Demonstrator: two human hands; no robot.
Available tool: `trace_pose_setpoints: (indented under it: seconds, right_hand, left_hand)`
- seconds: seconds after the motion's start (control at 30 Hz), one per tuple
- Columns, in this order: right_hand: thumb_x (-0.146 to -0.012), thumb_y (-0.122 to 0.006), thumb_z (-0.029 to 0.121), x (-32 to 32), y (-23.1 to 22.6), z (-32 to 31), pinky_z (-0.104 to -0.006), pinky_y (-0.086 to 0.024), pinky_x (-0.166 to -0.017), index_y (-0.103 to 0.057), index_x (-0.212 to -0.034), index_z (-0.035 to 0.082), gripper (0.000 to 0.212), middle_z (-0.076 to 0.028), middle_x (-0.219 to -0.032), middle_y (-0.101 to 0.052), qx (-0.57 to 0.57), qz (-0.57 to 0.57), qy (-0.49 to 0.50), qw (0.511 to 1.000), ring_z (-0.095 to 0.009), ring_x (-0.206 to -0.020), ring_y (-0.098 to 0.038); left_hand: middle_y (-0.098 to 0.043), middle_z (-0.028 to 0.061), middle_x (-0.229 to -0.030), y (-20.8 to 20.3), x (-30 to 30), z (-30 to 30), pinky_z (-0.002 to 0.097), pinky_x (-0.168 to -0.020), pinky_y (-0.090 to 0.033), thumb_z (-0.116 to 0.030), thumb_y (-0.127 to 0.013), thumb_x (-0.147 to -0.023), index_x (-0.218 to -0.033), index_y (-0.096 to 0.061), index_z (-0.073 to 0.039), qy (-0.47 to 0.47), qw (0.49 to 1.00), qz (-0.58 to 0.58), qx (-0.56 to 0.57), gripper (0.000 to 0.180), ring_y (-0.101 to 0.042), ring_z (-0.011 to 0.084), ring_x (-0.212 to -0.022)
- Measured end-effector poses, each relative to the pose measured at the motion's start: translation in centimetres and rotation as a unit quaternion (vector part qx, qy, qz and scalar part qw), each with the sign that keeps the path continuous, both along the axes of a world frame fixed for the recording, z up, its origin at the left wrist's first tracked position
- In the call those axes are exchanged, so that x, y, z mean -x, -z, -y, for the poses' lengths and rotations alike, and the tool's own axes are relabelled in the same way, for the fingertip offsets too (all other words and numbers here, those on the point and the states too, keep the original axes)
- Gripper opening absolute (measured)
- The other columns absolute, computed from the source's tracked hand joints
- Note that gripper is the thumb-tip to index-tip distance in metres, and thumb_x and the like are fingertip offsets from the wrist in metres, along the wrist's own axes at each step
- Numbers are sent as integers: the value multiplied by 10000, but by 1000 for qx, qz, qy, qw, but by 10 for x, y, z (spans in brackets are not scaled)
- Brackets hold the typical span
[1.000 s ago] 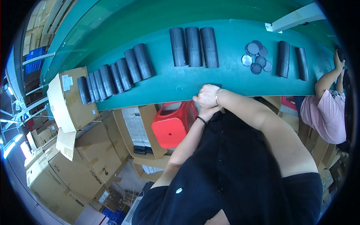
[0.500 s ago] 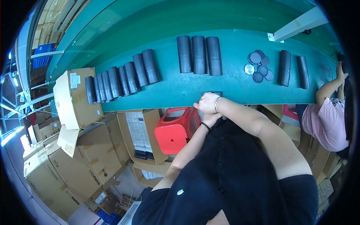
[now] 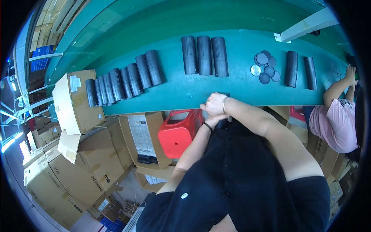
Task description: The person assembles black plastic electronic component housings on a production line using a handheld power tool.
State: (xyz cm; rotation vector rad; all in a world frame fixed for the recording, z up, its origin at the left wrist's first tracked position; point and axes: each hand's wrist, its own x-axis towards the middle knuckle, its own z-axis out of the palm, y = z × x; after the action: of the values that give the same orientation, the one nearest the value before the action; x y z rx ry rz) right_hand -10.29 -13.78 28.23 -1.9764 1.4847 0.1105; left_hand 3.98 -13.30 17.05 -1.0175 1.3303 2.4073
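Note:
My right hand (image 3: 215,104), with a bracelet at its wrist, is closed over a black cylinder (image 3: 227,94) at the table's front edge. Just below it my left hand (image 3: 217,119), with a dark band at its wrist, is wrapped round the same cylinder, close to my body. Most of the cylinder is hidden by my hands. Beyond them, three black ribbed cylinders (image 3: 204,56) lie side by side on the green table (image 3: 174,92). To the left is a slanting row of several more cylinders (image 3: 116,83).
Several round dark discs (image 3: 269,72) lie right of centre, with two black cylinders (image 3: 291,69) beyond them. A metal post (image 3: 305,25) stands at the back right. Open cardboard boxes (image 3: 87,102) and a red stool (image 3: 176,141) are at the left. A co-worker's arm (image 3: 336,89) is at far right.
Both hands stay together at the table edge. My left hand has shifted slightly, and the lower part of the held cylinder shows more beneath my hands.

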Motion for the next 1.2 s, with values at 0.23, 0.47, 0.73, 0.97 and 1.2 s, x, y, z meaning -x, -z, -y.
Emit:
trace_pose_setpoints:
  seconds: [0.23, 0.47, 0.73, 0.97, 1.2]
  right_hand:
    - [-785, -504, 215, -10, 24, 4, -404, -517, -674, -629, -878, 41, 233, -151, -789, -668, 48, 35, -22, 998, -283, -777, -657]
    - [-799, -499, 212, -4, 25, -13, -384, -528, -691, -662, -863, 73, 224, -115, -855, -678, 24, -23, 2, 999, -252, -822, -661]
    - [-805, -471, 192, -10, 27, 4, -387, -523, -678, -656, -834, 57, 231, -130, -828, -677, 59, 12, -8, 998, -269, -791, -662]
    - [-815, -483, 205, -1, 35, -16, -374, -517, -694, -620, -907, 46, 230, -124, -825, -670, 92, -3, 19, 996, -262, -811, -656]
    - [-811, -488, 191, -4, 12, -1, -370, -523, -679, -573, -959, 42, 226, -119, -832, -668, 21, 15, 8, 1000, -264, -816, -654]
  left_hand:
    - [-630, 73, -1003, -35, -2, 9, 329, -800, -491, -162, -747, -712, -1077, -582, -20, -30, 997, 25, 73, 425, -607, 179, -908]
    - [-596, 83, -1096, -25, 5, -2, 332, -841, -466, -195, -766, -677, -1149, -554, -22, -1, 997, 47, 58, 545, -569, 187, -980]
    - [-647, 60, -858, 9, -4, 3, 289, -677, -500, -215, -695, -738, -976, -614, -38, -23, 999, 32, -20, 307, -617, 166, -739]
    - [-642, 71, -910, -24, 5, 13, 307, -745, -493, -193, -765, -688, -1019, -589, -22, 55, 986, 53, -150, 412, -616, 169, -818]
    - [-593, 102, -1109, -22, 2, 1, 324, -866, -449, -208, -766, -672, -1150, -539, 10, 14, 992, -5, 126, 572, -560, 192, -997]
